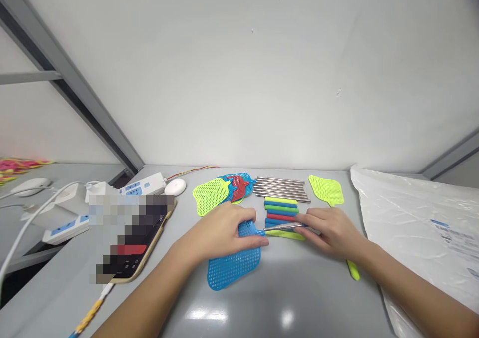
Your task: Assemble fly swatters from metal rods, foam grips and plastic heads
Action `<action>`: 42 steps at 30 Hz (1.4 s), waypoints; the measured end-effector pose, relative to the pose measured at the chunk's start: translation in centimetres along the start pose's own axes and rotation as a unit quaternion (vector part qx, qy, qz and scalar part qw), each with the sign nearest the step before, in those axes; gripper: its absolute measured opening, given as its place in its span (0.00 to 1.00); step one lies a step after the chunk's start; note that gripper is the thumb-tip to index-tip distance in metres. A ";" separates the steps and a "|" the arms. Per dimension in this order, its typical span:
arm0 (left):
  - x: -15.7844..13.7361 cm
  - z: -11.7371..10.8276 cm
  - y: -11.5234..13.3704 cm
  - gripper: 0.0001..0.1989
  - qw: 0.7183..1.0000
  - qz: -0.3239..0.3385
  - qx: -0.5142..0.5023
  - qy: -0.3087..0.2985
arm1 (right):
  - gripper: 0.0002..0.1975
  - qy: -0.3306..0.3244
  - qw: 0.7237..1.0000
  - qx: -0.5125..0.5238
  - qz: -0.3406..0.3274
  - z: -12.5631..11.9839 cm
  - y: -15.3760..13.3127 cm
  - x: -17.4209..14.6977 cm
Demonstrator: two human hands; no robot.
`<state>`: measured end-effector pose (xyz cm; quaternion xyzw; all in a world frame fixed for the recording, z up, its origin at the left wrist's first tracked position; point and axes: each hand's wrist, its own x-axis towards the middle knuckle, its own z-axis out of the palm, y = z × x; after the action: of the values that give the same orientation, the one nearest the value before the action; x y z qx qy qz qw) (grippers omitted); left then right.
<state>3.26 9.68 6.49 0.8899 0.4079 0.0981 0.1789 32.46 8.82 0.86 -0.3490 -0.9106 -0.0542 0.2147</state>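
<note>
My left hand (228,231) is closed around the neck of a blue fly swatter head (234,268), a perforated paddle. A silver metal rod (281,226) runs from that neck to the right, and my right hand (329,231) pinches its far end between thumb and fingers. Just behind the rod lies a row of coloured handle tubes (281,211) in yellow, blue, green and red. Further back sits a bundle of metal rods (280,189). Several swatter heads (211,194) in yellow, blue and red overlap to the left of the rods.
A yellow swatter head (326,189) lies at the back right, and a yellow handle (353,270) shows below my right wrist. A white plastic bag (419,228) covers the right side. On the left are a phone (144,243), power strips (144,184) and a white round object (175,186).
</note>
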 end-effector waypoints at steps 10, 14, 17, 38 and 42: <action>0.2 0.3 -0.6 0.22 1.000 0.003 -0.003 0.005 | 0.10 0.017 1.000 0.017 0.010 0.1 0.0 -0.2; 0.5 0.7 -0.8 0.24 1.000 -0.006 -0.019 0.021 | 0.10 0.008 1.000 0.013 0.009 0.2 0.0 -0.1; 0.6 0.8 -0.9 0.25 1.000 -0.009 -0.007 0.023 | 0.10 -0.004 1.000 0.010 -0.002 0.2 -0.2 0.0; 0.7 1.8 0.5 0.26 0.992 -0.042 0.115 0.029 | 0.11 -0.011 0.998 -0.044 -0.039 0.7 -1.4 0.1; 0.9 2.0 0.7 0.26 0.989 -0.046 0.136 0.045 | 0.11 -0.005 0.997 -0.066 -0.037 0.4 -1.6 0.3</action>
<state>4.99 9.51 4.96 0.8810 0.4655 0.0731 0.0417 31.10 7.94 0.74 -0.3286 -0.9184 -0.1208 0.1841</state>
